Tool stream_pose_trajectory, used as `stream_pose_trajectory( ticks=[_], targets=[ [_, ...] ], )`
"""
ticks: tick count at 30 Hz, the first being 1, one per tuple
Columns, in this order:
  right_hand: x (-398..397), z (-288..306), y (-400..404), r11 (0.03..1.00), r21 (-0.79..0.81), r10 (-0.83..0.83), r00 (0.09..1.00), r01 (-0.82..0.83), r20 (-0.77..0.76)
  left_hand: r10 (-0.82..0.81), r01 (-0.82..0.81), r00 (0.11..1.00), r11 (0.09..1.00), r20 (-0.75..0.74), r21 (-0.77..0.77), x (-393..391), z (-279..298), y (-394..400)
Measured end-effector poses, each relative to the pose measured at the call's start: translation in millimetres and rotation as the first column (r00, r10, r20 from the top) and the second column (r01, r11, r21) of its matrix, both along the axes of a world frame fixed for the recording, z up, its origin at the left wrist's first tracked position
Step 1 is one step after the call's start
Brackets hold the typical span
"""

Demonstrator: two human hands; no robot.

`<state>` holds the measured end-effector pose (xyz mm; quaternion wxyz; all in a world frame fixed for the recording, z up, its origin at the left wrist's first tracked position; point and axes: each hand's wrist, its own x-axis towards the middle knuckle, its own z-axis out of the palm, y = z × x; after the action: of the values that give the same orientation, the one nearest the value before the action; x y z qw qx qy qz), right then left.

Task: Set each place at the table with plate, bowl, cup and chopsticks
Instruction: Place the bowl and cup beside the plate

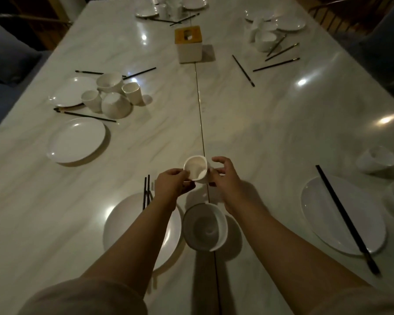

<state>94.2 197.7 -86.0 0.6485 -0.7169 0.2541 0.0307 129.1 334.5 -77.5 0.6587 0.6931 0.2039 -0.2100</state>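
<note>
A white cup (pixel 197 168) hangs tilted above the marble table (pixel 248 137), its mouth turned toward me. My left hand (pixel 174 184) pinches its rim on the left. My right hand (pixel 223 176) touches its right side with the fingers spread. Below them a white bowl (pixel 205 227) stands upright beside a white plate (pixel 141 226), which my left forearm partly covers. A pair of black chopsticks (pixel 146 190) lies at the plate's far edge.
At the right, a plate (pixel 341 214) carries a black chopstick (pixel 346 219), with a tipped cup (pixel 377 162) beyond. On the left sit an empty plate (pixel 76 139) and a cluster of bowls and cups (pixel 114 94). A tissue box (pixel 189 44) stands mid-table.
</note>
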Motion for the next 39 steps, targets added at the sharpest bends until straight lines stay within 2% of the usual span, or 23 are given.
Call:
stream_pose_trajectory(
  ticks=[5, 11, 15, 26, 28, 31, 33, 39],
  targets=[
    [3, -2, 9, 0.995, 0.005, 0.095, 0.987, -0.095, -0.132, -0.099, 0.079, 0.991, 0.974, 0.087, 0.211, -6, -7, 6],
    [-2, -15, 13, 0.994, 0.042, 0.110, 0.972, -0.103, -0.207, -0.177, 0.140, 0.979, 0.942, 0.099, 0.304, -15, -15, 12],
    [-5, -24, 13, 0.984, -0.091, 0.127, 0.960, -0.154, -0.248, -0.192, 0.172, 0.980, 0.948, 0.052, 0.268, -17, -19, 14],
    [-10, -6, 22, 0.947, -0.274, 0.101, 0.967, -0.165, -0.233, -0.260, 0.246, 0.965, 0.947, 0.042, 0.209, -19, -17, 21],
    [-13, 0, 26, 0.917, -0.381, 0.040, 0.980, -0.114, -0.196, -0.243, 0.230, 0.969, 0.956, 0.053, 0.180, -20, -16, 26],
    [-16, 12, 39, 0.843, -0.537, -0.024, 1.000, 0.019, -0.002, -0.215, 0.193, 0.969, 0.967, 0.121, 0.167, -20, -9, 39],
    [-17, 19, 54, 0.857, -0.512, -0.008, 0.996, 0.054, 0.091, -0.187, 0.157, 0.966, 0.973, 0.176, 0.172, -17, 0, 51],
    [-6, 29, 122, 0.931, -0.361, 0.010, 0.982, 0.059, 0.187, -0.142, 0.100, 0.956, 0.981, 0.255, 0.169, -7, 21, 113]
  ],
)
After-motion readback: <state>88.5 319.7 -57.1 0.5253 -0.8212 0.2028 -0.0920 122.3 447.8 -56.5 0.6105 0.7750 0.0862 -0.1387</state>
